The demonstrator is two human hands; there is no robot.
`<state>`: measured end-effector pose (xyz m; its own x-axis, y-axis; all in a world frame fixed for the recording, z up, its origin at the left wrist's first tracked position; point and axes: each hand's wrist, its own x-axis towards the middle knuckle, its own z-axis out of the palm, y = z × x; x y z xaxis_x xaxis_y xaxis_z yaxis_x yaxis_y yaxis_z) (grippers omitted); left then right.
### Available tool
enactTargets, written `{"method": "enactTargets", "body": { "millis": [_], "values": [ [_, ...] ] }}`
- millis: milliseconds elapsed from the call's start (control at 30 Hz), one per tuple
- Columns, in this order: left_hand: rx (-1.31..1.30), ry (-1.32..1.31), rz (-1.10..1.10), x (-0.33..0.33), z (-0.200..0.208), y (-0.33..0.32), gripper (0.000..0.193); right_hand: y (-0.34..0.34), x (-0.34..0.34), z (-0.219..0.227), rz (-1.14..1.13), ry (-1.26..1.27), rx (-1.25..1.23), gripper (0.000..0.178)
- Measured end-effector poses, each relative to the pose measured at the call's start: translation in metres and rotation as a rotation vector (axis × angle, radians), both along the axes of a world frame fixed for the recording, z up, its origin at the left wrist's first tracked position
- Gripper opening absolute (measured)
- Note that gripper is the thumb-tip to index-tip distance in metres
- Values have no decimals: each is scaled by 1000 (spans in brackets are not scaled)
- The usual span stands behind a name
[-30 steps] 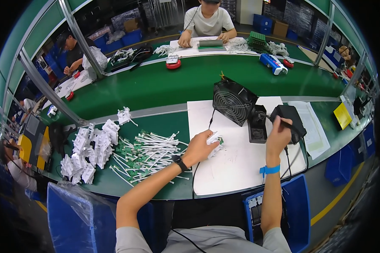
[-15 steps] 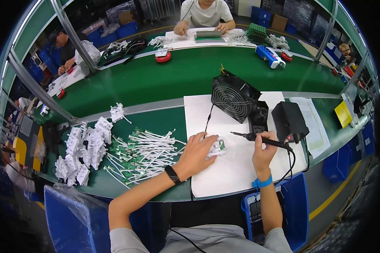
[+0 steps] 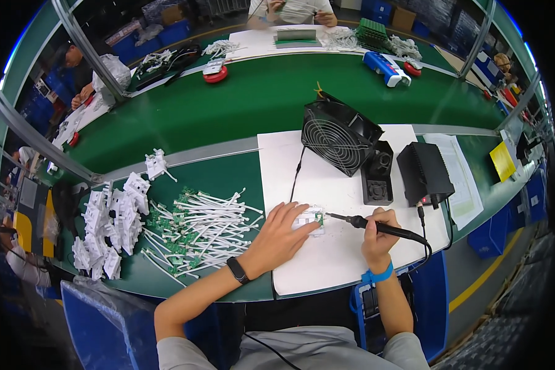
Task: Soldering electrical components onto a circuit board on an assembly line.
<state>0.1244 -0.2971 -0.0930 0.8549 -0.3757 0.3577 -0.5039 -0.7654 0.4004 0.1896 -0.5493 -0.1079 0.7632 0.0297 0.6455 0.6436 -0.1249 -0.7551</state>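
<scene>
A soldering iron (image 3: 398, 232) with a dark handle is gripped in my right hand (image 3: 380, 239), a blue band round that wrist. Its thin tip points left, at or very near a small green circuit board (image 3: 319, 217) on a white plastic housing (image 3: 303, 220). My left hand (image 3: 280, 237) holds this housing against the white sheet (image 3: 327, 264), fingers over its far side and thumb along the near side. To the left of that hand lies a pile of green boards with white cables (image 3: 197, 225). Further left, white plastic housings (image 3: 114, 216) are heaped.
A black fan (image 3: 336, 139) stands beyond my hands, beside a black iron stand (image 3: 377, 176). The black power unit (image 3: 425, 172) sits at the right, its cord running to the iron. Papers (image 3: 453, 172) lie behind it. Blue bins (image 3: 430, 302) are below the edge. Co-workers sit across the green surface.
My right hand has brought the iron's tip left and down to the housing's board. My left hand keeps the housing on the sheet. The whole view has shifted slightly.
</scene>
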Motion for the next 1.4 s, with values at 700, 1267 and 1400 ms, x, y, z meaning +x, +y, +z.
{"method": "enactTargets", "body": {
  "millis": [700, 1267, 1400],
  "values": [
    [-81, 14, -5, 0, -4, 4, 37, 9, -2, 10, 36, 197, 27, 16],
    [87, -32, 2, 1, 3, 1, 51, 1, 0, -2, -68, 34, -38, 16],
    [98, -10, -1, 2, 4, 2, 49, 7, -1, 0, -135, 28, 146, 20]
  ]
}}
